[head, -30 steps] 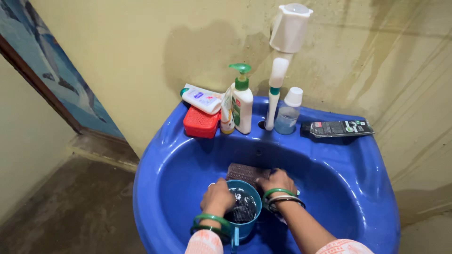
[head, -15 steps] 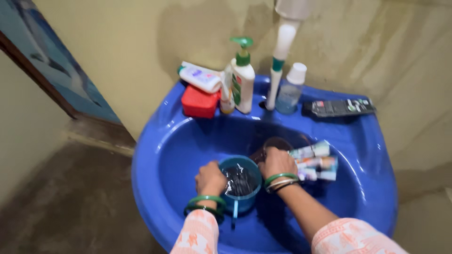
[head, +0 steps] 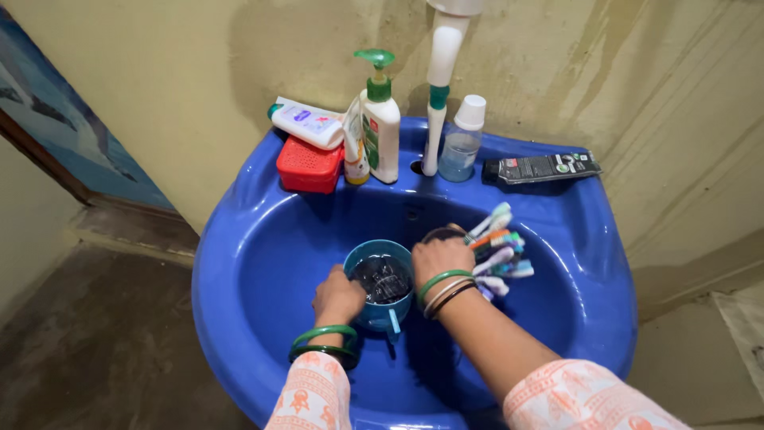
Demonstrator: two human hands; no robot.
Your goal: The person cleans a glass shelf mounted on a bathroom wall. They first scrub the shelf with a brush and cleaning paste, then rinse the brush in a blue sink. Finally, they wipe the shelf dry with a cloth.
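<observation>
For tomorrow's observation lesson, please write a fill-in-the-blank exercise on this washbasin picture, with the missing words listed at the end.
1. The left hand steadies a teal mug inside the ____ basin.
2. The right hand grips a bunch of ____.
3. Beside the pump bottle on the ledge sits a ____ box with a perforated lid.
4. Both wrists wear ____.

Missing words: blue; toothbrushes; red; bangles

both forearms reach forward, wrists bangled; the left hand (head: pixel 337 295) is curled with fingers closed; the right hand (head: pixel 442 259) is clenched, knuckles up
</observation>
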